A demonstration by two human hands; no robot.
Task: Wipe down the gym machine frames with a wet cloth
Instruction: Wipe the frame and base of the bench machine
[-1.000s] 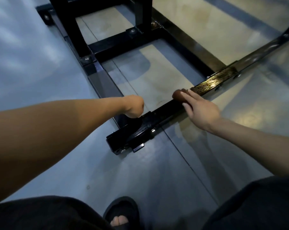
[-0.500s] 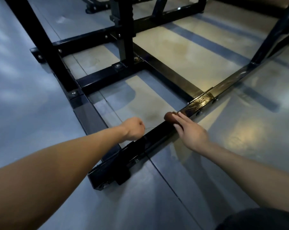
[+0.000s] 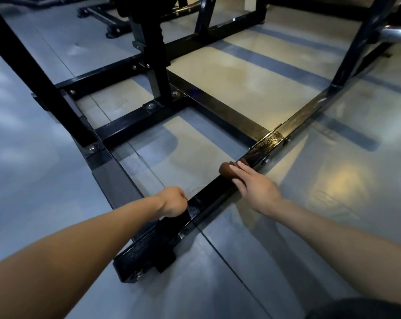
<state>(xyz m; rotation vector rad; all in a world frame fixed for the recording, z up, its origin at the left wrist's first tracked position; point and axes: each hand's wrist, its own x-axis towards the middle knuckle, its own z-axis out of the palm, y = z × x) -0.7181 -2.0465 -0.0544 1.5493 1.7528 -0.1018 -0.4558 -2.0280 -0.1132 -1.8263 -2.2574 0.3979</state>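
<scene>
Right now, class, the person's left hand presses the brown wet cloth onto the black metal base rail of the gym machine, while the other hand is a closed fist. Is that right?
Not quite. The head view shows the right hand pressing the brown wet cloth onto the black metal base rail; the closed fist is the left hand.

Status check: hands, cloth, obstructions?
Right hand presses brown cloth flat on base rail. Left hand fisted, holding nothing visible. Rail ahead unobstructed.
</scene>
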